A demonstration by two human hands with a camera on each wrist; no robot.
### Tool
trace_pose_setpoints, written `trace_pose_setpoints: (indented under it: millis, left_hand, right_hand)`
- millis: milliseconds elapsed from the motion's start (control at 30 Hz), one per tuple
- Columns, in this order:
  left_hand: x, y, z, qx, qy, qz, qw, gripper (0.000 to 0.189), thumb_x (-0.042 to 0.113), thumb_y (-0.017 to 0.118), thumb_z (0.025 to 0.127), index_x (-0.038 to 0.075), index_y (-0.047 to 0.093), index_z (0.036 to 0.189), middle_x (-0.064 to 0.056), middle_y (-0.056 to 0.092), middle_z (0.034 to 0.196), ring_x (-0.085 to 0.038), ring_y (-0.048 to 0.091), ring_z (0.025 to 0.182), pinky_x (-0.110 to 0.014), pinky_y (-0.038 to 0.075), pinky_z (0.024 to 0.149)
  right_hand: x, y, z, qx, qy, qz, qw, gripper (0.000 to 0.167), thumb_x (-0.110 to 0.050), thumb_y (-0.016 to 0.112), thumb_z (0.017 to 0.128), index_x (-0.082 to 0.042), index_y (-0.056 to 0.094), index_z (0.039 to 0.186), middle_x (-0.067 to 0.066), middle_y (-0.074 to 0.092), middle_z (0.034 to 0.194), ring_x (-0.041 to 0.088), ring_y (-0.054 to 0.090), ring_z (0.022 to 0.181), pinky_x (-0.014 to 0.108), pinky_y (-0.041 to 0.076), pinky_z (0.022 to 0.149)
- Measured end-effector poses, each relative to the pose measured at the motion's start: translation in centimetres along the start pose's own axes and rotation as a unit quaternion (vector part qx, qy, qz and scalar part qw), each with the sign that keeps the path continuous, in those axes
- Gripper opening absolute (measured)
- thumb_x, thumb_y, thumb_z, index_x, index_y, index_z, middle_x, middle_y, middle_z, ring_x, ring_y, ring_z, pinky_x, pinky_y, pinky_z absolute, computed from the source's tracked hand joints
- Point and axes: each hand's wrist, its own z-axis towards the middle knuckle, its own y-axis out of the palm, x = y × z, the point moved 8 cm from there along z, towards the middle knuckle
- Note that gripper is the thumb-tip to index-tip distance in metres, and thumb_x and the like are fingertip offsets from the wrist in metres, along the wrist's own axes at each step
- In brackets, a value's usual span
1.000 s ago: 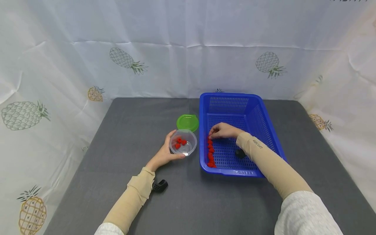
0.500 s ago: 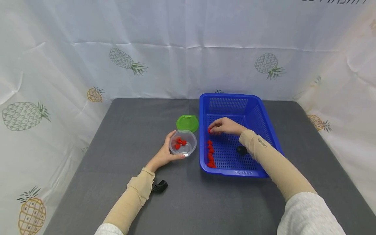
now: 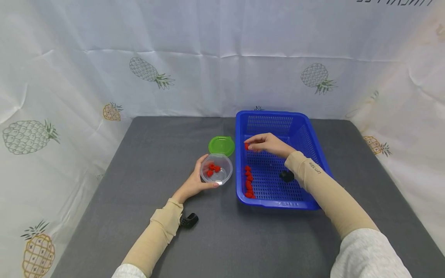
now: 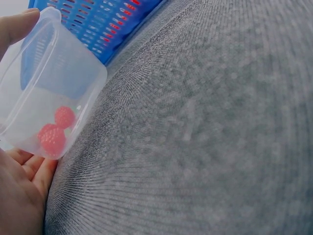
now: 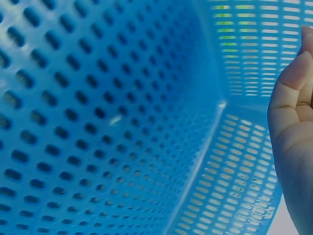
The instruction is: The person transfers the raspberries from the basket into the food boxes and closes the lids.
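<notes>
The right hand pinches a red berry between thumb and fingers, over the left side of the blue basket, beyond a row of berries. The left hand's fingers curl round a clear tub holding more. This looks like the carrying step; the next move probably calls for clearing the basket's left wall, keeping the tub steady.

The left hand grips a clear cup containing red berries.
</notes>
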Motion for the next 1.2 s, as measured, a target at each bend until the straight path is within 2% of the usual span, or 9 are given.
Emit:
trace_pose_setpoints:
  millis: [133,233,333,433,633,667,867,1067,1200]
  left_hand:
    - [1.8,0.1,-0.6,-0.010,0.006,-0.010,0.9999,0.101,0.010,0.077,0.073,0.015,0.009,0.148,-0.018,0.036,0.145,-0.034,0.039,0.131,-0.050,0.025,0.112]
    - [3.1,0.0,-1.0,-0.013,0.008,-0.011,0.9998,0.099,0.010,0.076,0.074,0.011,0.009,0.147,-0.020,0.037,0.144,-0.035,0.040,0.131,-0.050,0.025,0.112]
    - [3.3,0.0,-1.1,-0.011,0.007,-0.010,0.9999,0.100,0.011,0.077,0.074,0.012,0.010,0.148,-0.019,0.037,0.144,-0.034,0.040,0.130,-0.050,0.025,0.112]
    - [3.3,0.1,-1.2,-0.010,0.006,-0.013,0.9998,0.100,0.010,0.077,0.074,0.012,0.010,0.148,-0.020,0.037,0.144,-0.036,0.039,0.131,-0.051,0.025,0.112]
    - [0.9,0.0,-0.4,0.006,-0.004,0.002,1.0000,0.102,0.018,0.080,0.071,0.028,0.013,0.147,-0.010,0.037,0.144,-0.029,0.037,0.133,-0.051,0.023,0.113]
    - [0.9,0.0,-0.4,0.006,0.001,0.001,1.0000,0.102,0.019,0.080,0.071,0.027,0.013,0.147,-0.011,0.038,0.144,-0.030,0.038,0.132,-0.051,0.023,0.112]
    - [3.4,0.1,-1.2,-0.012,-0.002,-0.011,0.9999,0.099,0.011,0.076,0.075,0.012,0.009,0.148,-0.020,0.034,0.145,-0.036,0.037,0.132,-0.052,0.023,0.113]
    - [3.4,0.1,-1.4,-0.014,-0.022,0.004,0.9996,0.098,0.015,0.075,0.076,0.017,0.008,0.148,-0.017,0.029,0.148,-0.034,0.030,0.136,-0.054,0.019,0.114]
    - [3.2,0.2,-1.3,-0.019,-0.026,0.004,0.9995,0.099,0.017,0.075,0.076,0.018,0.007,0.148,-0.017,0.027,0.149,-0.033,0.028,0.137,-0.055,0.018,0.114]
  right_hand:
    - [-1.2,-0.3,-0.2,0.020,-0.011,0.027,0.9994,0.046,-0.032,0.067,0.086,-0.009,0.059,0.125,0.004,0.065,0.118,0.037,0.057,0.109,0.054,0.041,0.098]
    - [-2.1,-0.5,-0.4,0.036,-0.019,0.042,0.9983,0.044,-0.028,0.066,0.087,-0.008,0.058,0.125,-0.003,0.067,0.110,0.028,0.060,0.099,0.049,0.045,0.093]
    - [-2.7,-0.4,-0.4,0.038,-0.027,0.052,0.9976,0.042,-0.023,0.064,0.088,-0.006,0.057,0.126,-0.007,0.067,0.105,0.019,0.060,0.089,0.039,0.048,0.085]
    - [-3.1,-0.1,-0.3,0.032,-0.031,0.052,0.9977,0.041,-0.022,0.064,0.089,-0.006,0.057,0.126,-0.009,0.067,0.104,0.016,0.060,0.086,0.034,0.048,0.081]
    - [-4.2,0.8,0.2,0.025,-0.043,0.059,0.9970,0.042,-0.026,0.066,0.087,-0.009,0.059,0.124,-0.006,0.067,0.099,0.018,0.058,0.082,0.036,0.047,0.081]
    - [-4.5,1.0,0.4,0.023,-0.046,0.063,0.9967,0.042,-0.026,0.066,0.087,-0.008,0.059,0.124,-0.006,0.067,0.099,0.020,0.058,0.082,0.038,0.047,0.083]
    - [-6.0,2.6,1.5,0.000,-0.063,0.076,0.9951,0.041,-0.027,0.066,0.087,-0.007,0.060,0.122,-0.001,0.068,0.105,0.023,0.060,0.087,0.042,0.048,0.088]
    - [-7.4,4.6,2.2,-0.029,-0.074,0.067,0.9946,0.036,-0.026,0.066,0.087,-0.009,0.062,0.119,0.001,0.069,0.105,0.017,0.063,0.093,0.033,0.052,0.084]
    - [-8.0,6.0,2.7,-0.052,-0.071,0.046,0.9950,0.034,-0.025,0.066,0.087,-0.011,0.063,0.118,0.002,0.069,0.108,0.018,0.064,0.096,0.041,0.051,0.089]
